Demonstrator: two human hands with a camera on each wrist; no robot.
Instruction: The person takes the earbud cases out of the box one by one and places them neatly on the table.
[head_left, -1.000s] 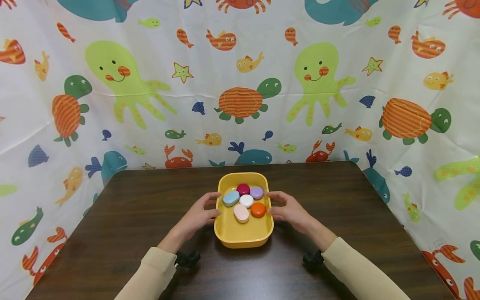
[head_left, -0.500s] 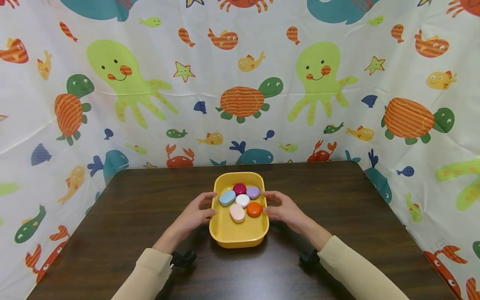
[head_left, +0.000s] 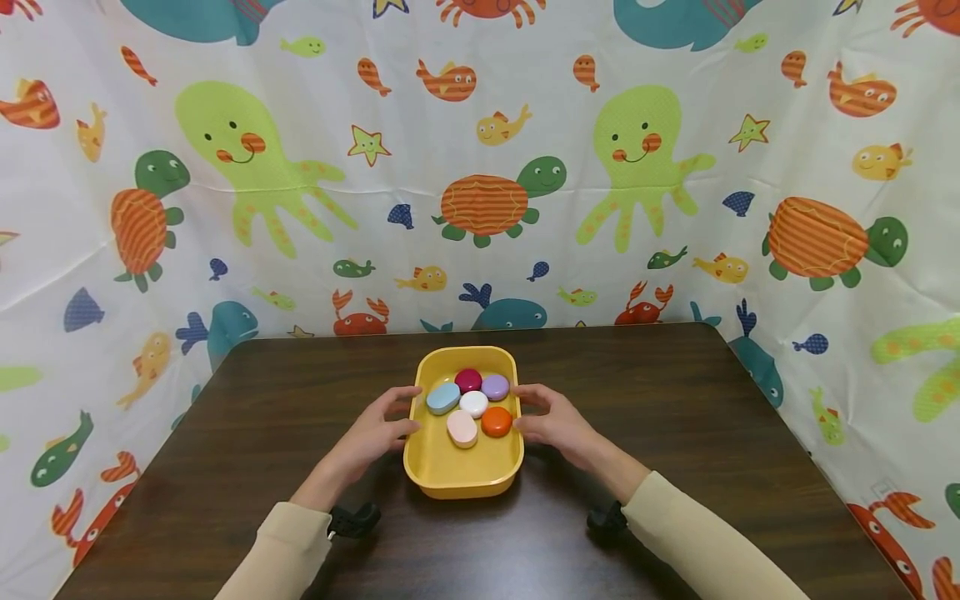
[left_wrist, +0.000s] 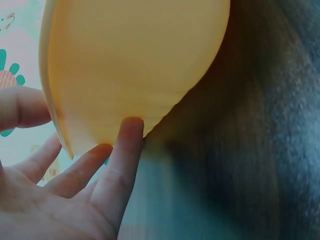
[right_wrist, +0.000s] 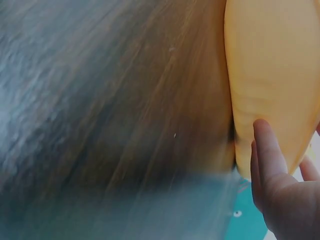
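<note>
A yellow plastic tub [head_left: 457, 467] with rounded corners sits on the dark table between both hands. Inside lie smooth rounded pieces: a light blue oval [head_left: 442, 398], a crimson one [head_left: 468, 381], a purple one [head_left: 495, 387], a white one [head_left: 473, 404], a pale pink oval [head_left: 462, 429] and an orange one [head_left: 496, 422]. My left hand [head_left: 375, 425] presses the tub's left side with spread, mostly straight fingers [left_wrist: 127, 150]. From the opposite side, the right hand [head_left: 555, 425] touches the wall, its fingers [right_wrist: 267, 145] fairly straight.
The dark wood-grain table [head_left: 675, 400] extends to both sides of the tub. A white curtain [head_left: 420, 192] printed with sea animals hangs behind it and along its sides. Each wrist wears a black strap device [head_left: 354, 522] near a beige sleeve [head_left: 288, 542].
The tub, with its pieces inside, has slid a little to the left on the table. Both hands have moved left with it, staying at its sides.
</note>
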